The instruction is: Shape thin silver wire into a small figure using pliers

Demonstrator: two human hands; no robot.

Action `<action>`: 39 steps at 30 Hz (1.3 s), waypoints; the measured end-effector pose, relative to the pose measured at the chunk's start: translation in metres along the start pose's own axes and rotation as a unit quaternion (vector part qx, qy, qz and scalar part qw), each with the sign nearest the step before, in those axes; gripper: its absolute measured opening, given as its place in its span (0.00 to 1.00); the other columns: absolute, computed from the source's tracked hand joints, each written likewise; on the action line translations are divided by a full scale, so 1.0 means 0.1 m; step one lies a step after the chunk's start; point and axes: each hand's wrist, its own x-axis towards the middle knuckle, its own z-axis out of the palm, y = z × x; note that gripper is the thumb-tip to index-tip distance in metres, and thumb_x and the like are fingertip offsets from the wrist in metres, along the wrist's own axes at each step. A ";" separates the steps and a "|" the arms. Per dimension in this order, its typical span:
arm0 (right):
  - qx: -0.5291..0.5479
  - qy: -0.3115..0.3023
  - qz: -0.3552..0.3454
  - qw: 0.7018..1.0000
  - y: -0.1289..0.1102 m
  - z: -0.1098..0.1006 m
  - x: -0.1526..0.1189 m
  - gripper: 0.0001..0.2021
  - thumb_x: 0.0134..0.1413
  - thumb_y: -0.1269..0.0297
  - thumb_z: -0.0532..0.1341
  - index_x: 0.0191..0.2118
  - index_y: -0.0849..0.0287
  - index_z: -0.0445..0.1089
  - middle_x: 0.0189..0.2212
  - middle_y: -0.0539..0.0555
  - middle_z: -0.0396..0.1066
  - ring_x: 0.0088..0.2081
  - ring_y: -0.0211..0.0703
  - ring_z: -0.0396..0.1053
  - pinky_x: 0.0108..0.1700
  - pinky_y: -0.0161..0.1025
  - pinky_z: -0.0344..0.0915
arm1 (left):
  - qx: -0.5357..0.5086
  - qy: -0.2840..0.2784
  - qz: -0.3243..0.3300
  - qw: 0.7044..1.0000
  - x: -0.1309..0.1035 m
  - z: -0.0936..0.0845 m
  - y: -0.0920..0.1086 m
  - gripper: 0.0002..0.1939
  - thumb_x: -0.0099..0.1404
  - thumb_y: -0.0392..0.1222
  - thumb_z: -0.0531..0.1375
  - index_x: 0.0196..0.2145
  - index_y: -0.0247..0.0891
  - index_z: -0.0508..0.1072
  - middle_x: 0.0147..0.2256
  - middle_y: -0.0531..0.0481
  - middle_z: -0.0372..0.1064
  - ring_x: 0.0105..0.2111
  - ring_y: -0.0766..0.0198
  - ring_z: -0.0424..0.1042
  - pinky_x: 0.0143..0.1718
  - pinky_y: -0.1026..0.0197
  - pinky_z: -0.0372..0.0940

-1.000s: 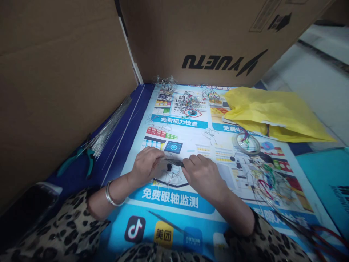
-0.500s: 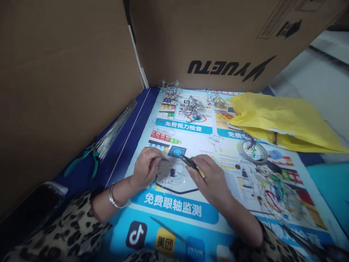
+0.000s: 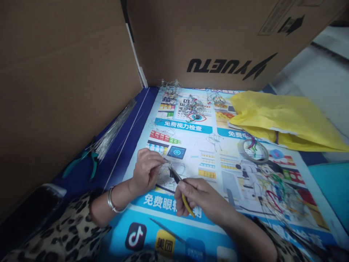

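Note:
My left hand [image 3: 147, 170], with a silver bangle at the wrist, pinches a thin wire piece at its fingertips above the printed sheet [image 3: 196, 149]. My right hand [image 3: 199, 196] is closed round pliers [image 3: 174, 174] with yellow handles. The dark jaws point up and left, close to the left fingertips; whether they touch the wire is too small to tell. Thin wire loops [image 3: 178, 168] show just beyond the jaws.
Teal-handled pliers [image 3: 94, 165] lie at the left by a bundle of straight wires [image 3: 111, 136]. Wire tangles [image 3: 195, 105] and a tape roll [image 3: 255, 151] sit farther back, near a yellow bag [image 3: 283, 116]. Cardboard [image 3: 207, 32] stands behind.
My right hand has moved down and turned, so the yellow handles now show and the jaws point more steeply up-left. My left hand has barely moved.

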 end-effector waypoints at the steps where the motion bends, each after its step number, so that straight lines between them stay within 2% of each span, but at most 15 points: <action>1: 0.007 -0.001 0.003 1.000 0.02 0.00 0.01 0.24 0.53 0.41 0.52 0.29 0.62 0.66 0.20 0.52 0.70 0.22 0.36 0.69 0.24 0.33 0.61 | -0.001 0.001 0.009 1.000 0.00 0.00 0.00 0.05 0.65 0.35 0.51 0.31 0.39 0.63 0.28 0.50 0.72 0.31 0.61 0.71 0.40 0.52 0.59; 11: 0.053 -0.011 0.014 0.998 0.09 -0.06 0.05 0.25 0.52 0.42 0.53 0.29 0.63 0.66 0.17 0.51 0.69 0.18 0.34 0.67 0.20 0.30 0.57 | -0.003 -0.011 0.043 0.999 -0.04 0.00 -0.03 0.05 0.67 0.36 0.50 0.32 0.39 0.62 0.28 0.50 0.72 0.33 0.62 0.71 0.39 0.52 0.60; 16: 0.052 -0.006 0.012 0.999 0.11 -0.06 0.07 0.24 0.52 0.42 0.54 0.27 0.62 0.66 0.17 0.50 0.69 0.18 0.34 0.66 0.21 0.30 0.58 | 0.001 -0.021 0.037 0.999 -0.05 0.02 -0.02 0.05 0.67 0.36 0.50 0.32 0.40 0.62 0.29 0.51 0.72 0.33 0.62 0.71 0.39 0.52 0.61; 22: 0.105 -0.001 0.013 0.994 0.18 0.00 0.12 0.25 0.50 0.40 0.55 0.28 0.62 0.65 0.17 0.50 0.68 0.19 0.35 0.68 0.20 0.30 0.59 | -0.027 -0.024 0.045 0.998 -0.06 0.05 -0.03 0.03 0.66 0.35 0.50 0.36 0.39 0.62 0.30 0.49 0.71 0.34 0.61 0.70 0.38 0.53 0.63; 28: 0.130 -0.014 0.015 0.991 0.25 0.03 0.16 0.25 0.51 0.41 0.54 0.29 0.63 0.65 0.18 0.50 0.68 0.20 0.38 0.70 0.21 0.32 0.64 | -0.022 -0.024 0.067 0.997 -0.06 0.05 -0.04 0.05 0.64 0.32 0.51 0.38 0.39 0.62 0.31 0.48 0.70 0.34 0.61 0.69 0.36 0.53 0.64; 32: 0.121 -0.009 0.023 0.992 0.21 0.02 0.16 0.25 0.51 0.40 0.54 0.29 0.62 0.64 0.16 0.49 0.67 0.18 0.35 0.68 0.19 0.29 0.59 | -0.004 -0.036 0.054 0.998 -0.07 0.06 -0.06 0.06 0.65 0.33 0.51 0.39 0.41 0.62 0.36 0.47 0.71 0.39 0.59 0.69 0.40 0.52 0.63; 35: 0.103 -0.023 0.022 0.994 0.17 -0.02 0.13 0.24 0.52 0.41 0.52 0.29 0.62 0.64 0.17 0.49 0.67 0.18 0.34 0.67 0.18 0.29 0.57 | -0.002 -0.039 0.047 0.998 -0.07 0.06 -0.07 0.06 0.66 0.33 0.51 0.39 0.41 0.62 0.36 0.48 0.73 0.40 0.59 0.71 0.43 0.50 0.60; 37: 0.064 -0.034 0.020 0.997 0.13 -0.06 0.09 0.23 0.54 0.43 0.51 0.29 0.62 0.64 0.18 0.49 0.67 0.19 0.34 0.67 0.20 0.30 0.57 | 0.008 -0.035 0.039 0.999 -0.06 0.06 -0.08 0.06 0.66 0.32 0.51 0.38 0.40 0.62 0.34 0.50 0.74 0.38 0.60 0.71 0.43 0.50 0.59; 39: -0.012 -0.019 0.005 1.000 0.10 -0.11 0.05 0.22 0.56 0.45 0.50 0.30 0.61 0.64 0.19 0.49 0.67 0.20 0.35 0.66 0.22 0.31 0.58 | 0.018 -0.031 0.030 0.999 -0.06 0.05 -0.09 0.05 0.66 0.32 0.50 0.37 0.39 0.63 0.32 0.50 0.74 0.36 0.61 0.71 0.42 0.51 0.59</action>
